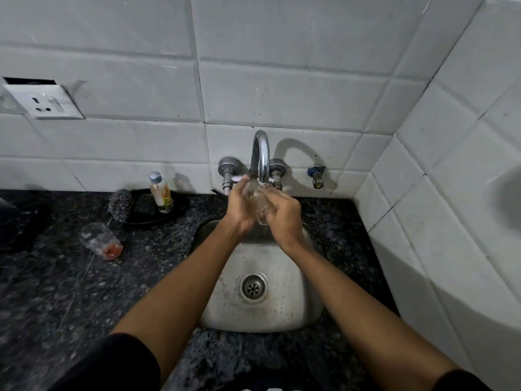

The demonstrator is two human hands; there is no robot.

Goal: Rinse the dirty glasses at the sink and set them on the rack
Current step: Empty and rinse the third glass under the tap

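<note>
A clear glass point(258, 201) is held under the spout of the chrome tap point(260, 153), over the steel sink point(293, 311). My left hand point(239, 207) grips its left side and my right hand point(283, 214) curls round its right side. Water runs from the spout onto the glass. A second clear glass point(100, 239) with an orange-red residue at its bottom stands on the dark granite counter point(84, 292) to the left of the sink. No rack is in view.
A small bottle of dish liquid point(161, 193) and a steel scrubber point(120, 204) sit on a black plate behind the dirty glass. White tiled walls close in at the back and right. A wall socket point(45, 101) is at upper left.
</note>
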